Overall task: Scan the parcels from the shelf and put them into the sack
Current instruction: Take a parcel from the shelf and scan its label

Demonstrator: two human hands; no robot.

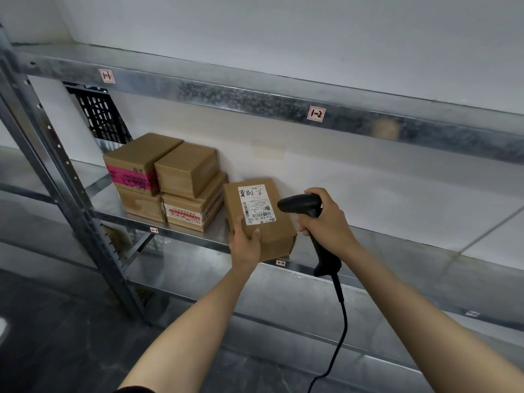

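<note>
The left hand [245, 245] holds the box [272, 236] by its near end, and the right hand [326, 219] grips the scanner [297, 204], aimed left at the label [256, 204].

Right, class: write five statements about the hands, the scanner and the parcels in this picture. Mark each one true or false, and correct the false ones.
1. The left hand holds the labelled parcel at its near end. True.
2. The right hand grips a scanner whose head faces the parcel's label. True.
3. The scanner is cordless. False: a black cable hangs from its handle.
4. The stacked boxes stand to the right of the held parcel. False: they stand to its left, on the same shelf.
5. A black crate stands behind the stack. True.
</note>
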